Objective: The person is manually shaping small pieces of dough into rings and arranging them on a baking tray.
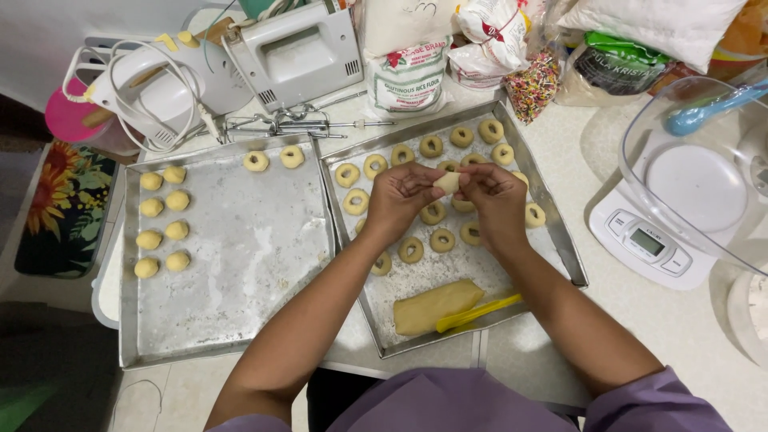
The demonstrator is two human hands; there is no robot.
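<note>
My left hand (402,198) and my right hand (494,200) meet above the right metal tray (560,240), both pinching one small piece of pale dough (447,182) between their fingertips. Under and around the hands lie several ring-shaped dough pieces (430,146) on that tray. A slab of dough (428,308) lies at the tray's near end with a yellow scraper (478,313) resting on it. The left metal tray (240,256) carries several dough balls (162,218) along its left side and two rings (273,158) at its far edge.
A white hand mixer (296,52) with its beaters (288,124) and another white appliance (156,84) stand behind the trays. Bags of flour (410,76), sprinkles (532,84) and other packets line the back. A kitchen scale with a clear bowl (688,176) stands to the right.
</note>
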